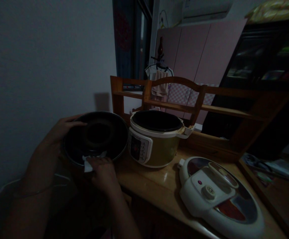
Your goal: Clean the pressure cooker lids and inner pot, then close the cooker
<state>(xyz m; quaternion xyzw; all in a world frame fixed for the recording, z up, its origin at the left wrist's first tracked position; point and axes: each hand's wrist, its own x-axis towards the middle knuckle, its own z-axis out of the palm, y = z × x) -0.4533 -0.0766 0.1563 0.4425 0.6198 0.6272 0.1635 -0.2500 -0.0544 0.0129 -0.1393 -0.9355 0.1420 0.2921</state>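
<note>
My left hand (61, 131) grips the rim of a dark inner pot (114, 132), thumb over the inside edge, and holds it tilted with its opening toward me. In my right hand (103, 171) is a white tissue (87, 163), pressed against the pot's lower inside wall near the rim. Just right of the pot stands a rice cooker body (159, 151), olive and cream, with a button panel on its front and its top uncovered. Its detached lid (219, 192) lies on the table at the lower right. The pot's underside is hidden.
The wooden table (144, 179) has a low shelf rack (176, 106) along its back. A white wall (50, 59) rises close on the left. Pink wardrobe doors (191, 49) and hanging clothes (159, 79) are farther back. A pale cord (4, 186) runs at the lower left.
</note>
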